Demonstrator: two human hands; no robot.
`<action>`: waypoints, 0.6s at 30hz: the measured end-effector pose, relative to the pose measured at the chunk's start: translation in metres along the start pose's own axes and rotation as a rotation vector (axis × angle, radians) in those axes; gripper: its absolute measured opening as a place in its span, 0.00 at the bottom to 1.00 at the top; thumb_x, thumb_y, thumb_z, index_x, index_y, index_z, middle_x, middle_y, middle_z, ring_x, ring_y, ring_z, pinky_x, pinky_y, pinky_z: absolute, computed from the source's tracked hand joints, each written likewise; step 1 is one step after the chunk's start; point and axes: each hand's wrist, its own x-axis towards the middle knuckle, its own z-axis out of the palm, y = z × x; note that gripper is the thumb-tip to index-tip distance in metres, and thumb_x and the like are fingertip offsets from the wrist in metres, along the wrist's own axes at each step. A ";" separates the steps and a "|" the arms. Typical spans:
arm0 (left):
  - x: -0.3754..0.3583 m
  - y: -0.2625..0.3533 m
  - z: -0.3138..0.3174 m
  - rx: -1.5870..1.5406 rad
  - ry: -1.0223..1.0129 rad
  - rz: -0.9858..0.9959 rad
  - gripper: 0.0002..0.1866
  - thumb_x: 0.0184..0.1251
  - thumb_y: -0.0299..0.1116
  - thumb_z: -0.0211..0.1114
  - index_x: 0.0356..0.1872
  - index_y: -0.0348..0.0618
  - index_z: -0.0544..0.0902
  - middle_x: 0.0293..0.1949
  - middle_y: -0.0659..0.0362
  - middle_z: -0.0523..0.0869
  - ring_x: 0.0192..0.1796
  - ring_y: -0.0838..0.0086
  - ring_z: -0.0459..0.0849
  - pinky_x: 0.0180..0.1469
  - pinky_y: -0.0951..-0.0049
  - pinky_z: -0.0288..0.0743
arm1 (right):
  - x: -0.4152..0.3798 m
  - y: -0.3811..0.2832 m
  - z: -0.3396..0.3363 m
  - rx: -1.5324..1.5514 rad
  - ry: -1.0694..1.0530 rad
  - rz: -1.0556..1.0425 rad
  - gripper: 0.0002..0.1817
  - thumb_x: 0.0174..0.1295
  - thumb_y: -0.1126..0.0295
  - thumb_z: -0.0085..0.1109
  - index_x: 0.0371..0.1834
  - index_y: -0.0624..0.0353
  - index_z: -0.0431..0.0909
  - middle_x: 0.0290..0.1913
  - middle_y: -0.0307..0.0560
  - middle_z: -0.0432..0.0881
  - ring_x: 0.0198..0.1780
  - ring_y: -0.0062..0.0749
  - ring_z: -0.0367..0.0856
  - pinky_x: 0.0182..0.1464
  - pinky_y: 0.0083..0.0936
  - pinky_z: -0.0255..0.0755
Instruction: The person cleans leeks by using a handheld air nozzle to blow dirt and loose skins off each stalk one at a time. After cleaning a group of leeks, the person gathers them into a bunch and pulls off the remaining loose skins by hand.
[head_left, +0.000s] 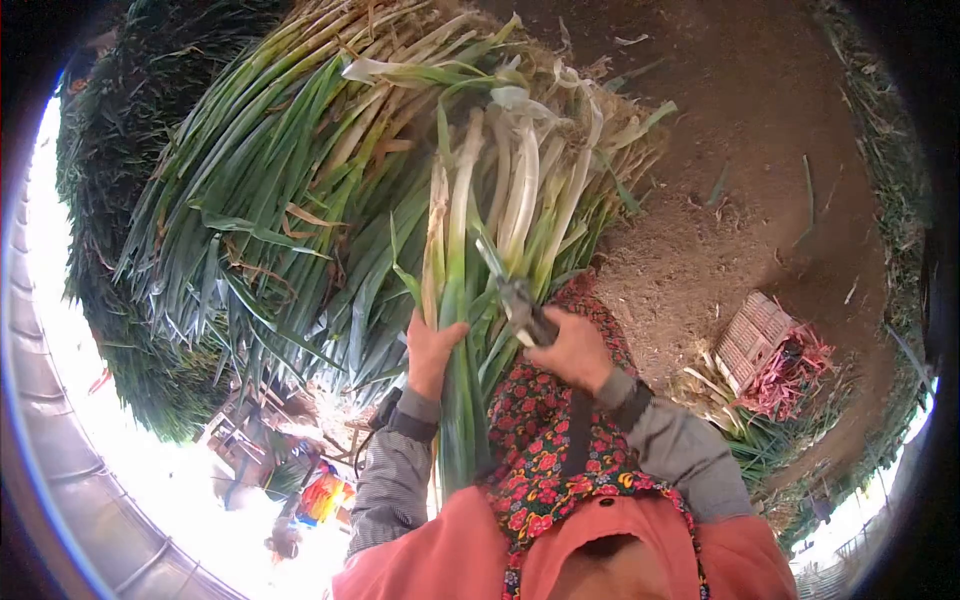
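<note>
My left hand (432,352) is closed around a few long leeks (458,230), their pale shafts pointing away and their green leaves hanging down toward my lap. In my right hand (575,350) I grip a hand tool (518,302) with a dark handle and a narrow, pale, blade-like end. Its exact kind is blurred. The tool's end lies over the shafts of the leeks just right of my left hand. Beyond both hands spreads a large heap of leeks (290,180), with roots and white ends toward the upper right and leaves toward the left.
A dark green pile of leaves (130,180) rises at the far left. Brown soil (740,180) with scattered leaf scraps lies to the right. There a woven basket (755,340) rests near a tangle of pink-red strips (795,375). A flowered apron (545,450) covers my lap.
</note>
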 end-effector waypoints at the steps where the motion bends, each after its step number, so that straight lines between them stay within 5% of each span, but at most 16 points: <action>1: -0.003 -0.001 0.000 0.005 -0.003 -0.003 0.30 0.46 0.25 0.70 0.55 0.33 0.74 0.44 0.55 0.84 0.42 0.70 0.83 0.47 0.71 0.77 | -0.007 -0.001 0.003 0.010 -0.026 0.015 0.26 0.39 0.52 0.69 0.41 0.55 0.82 0.33 0.56 0.85 0.37 0.53 0.84 0.43 0.44 0.77; 8: -0.028 -0.005 -0.009 0.012 0.008 -0.084 0.29 0.46 0.26 0.71 0.54 0.33 0.75 0.43 0.55 0.84 0.42 0.71 0.83 0.47 0.71 0.77 | 0.098 -0.005 0.008 0.002 0.100 0.105 0.25 0.41 0.53 0.67 0.40 0.57 0.82 0.33 0.56 0.85 0.39 0.54 0.84 0.44 0.44 0.77; 18: -0.046 -0.019 -0.017 -0.016 0.011 -0.197 0.28 0.46 0.26 0.73 0.53 0.34 0.76 0.41 0.56 0.85 0.38 0.72 0.84 0.42 0.72 0.79 | 0.101 -0.008 0.013 -0.037 0.062 0.081 0.25 0.42 0.54 0.66 0.43 0.56 0.82 0.33 0.56 0.84 0.39 0.53 0.84 0.43 0.44 0.76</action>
